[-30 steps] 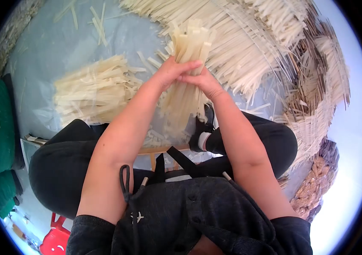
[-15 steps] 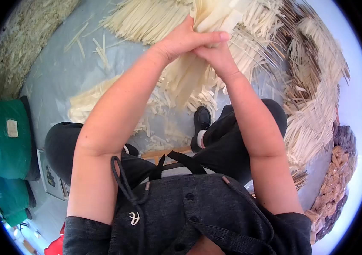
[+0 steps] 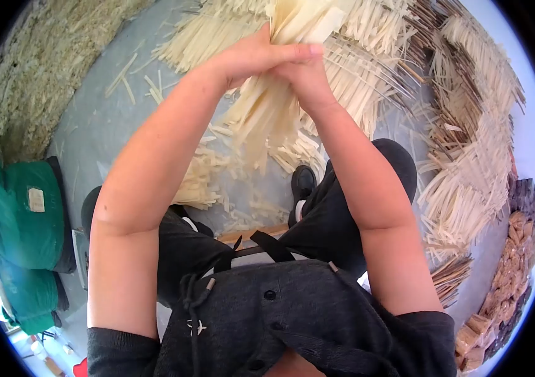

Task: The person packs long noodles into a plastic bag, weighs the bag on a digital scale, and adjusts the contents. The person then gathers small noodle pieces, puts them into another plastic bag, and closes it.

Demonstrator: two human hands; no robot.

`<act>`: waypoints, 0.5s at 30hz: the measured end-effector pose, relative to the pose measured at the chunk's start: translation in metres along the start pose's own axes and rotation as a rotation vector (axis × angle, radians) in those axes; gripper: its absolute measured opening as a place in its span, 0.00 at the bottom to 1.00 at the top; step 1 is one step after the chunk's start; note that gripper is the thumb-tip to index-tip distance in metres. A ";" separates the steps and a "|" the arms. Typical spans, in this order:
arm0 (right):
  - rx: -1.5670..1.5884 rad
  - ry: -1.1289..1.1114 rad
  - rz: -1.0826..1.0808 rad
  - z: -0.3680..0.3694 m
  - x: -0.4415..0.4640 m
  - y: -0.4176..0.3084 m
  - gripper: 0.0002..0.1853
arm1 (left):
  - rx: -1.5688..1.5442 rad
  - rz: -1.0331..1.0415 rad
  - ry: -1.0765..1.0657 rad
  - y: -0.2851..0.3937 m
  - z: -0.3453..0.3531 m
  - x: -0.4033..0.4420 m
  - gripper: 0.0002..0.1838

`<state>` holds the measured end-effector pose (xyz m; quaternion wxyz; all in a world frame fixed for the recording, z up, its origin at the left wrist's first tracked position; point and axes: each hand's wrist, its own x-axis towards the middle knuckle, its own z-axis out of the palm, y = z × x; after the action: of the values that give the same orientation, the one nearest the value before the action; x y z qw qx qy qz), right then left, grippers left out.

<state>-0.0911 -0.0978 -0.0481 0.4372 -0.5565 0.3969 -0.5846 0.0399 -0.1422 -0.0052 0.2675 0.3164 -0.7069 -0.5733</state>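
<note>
While clamped in the fingers of left hand (image 3: pixel 247 61) and right hand (image 3: pixel 307 78), now held higher in view than before: bundle (image 3: pixel 266 103) of thin, flat, pale strips, fanned.

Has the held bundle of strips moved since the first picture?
Yes: the bundle has moved forward, farther over the large spread of pale strips.

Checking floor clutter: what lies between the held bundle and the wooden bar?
Loose pale scraps on the gray floor lie between the bundle and the wooden bar, in the head view.
</note>
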 end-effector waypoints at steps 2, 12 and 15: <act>0.081 0.031 -0.022 -0.006 0.012 0.007 0.23 | -0.007 -0.057 -0.048 0.006 -0.004 0.006 0.47; 0.315 -0.020 0.137 -0.022 0.014 -0.021 0.33 | 0.333 -0.038 0.019 0.020 0.002 -0.005 0.60; 0.326 -0.033 0.133 -0.019 0.012 -0.008 0.30 | 0.414 0.006 0.016 0.021 0.004 -0.006 0.64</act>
<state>-0.1111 -0.1074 -0.0377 0.5656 -0.4604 0.3255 -0.6018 0.0378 -0.1325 0.0147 0.2041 0.3673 -0.8083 -0.4123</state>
